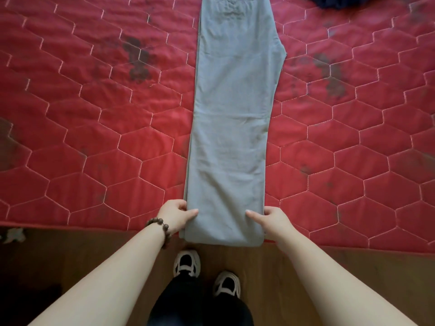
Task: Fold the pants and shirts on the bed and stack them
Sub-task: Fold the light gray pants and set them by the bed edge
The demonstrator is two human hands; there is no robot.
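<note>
Grey pants lie lengthwise on the red quilted bed, folded leg over leg, waist at the far end and hems hanging slightly over the near edge. My left hand pinches the left side of the leg ends, thumb on top of the cloth. My right hand pinches the right side the same way, thumb on top and fingers tucked under the edge.
A dark blue garment lies at the far right, mostly cut off by the frame. Below the bed's near edge is a wooden floor, with my two shoes close to the bed.
</note>
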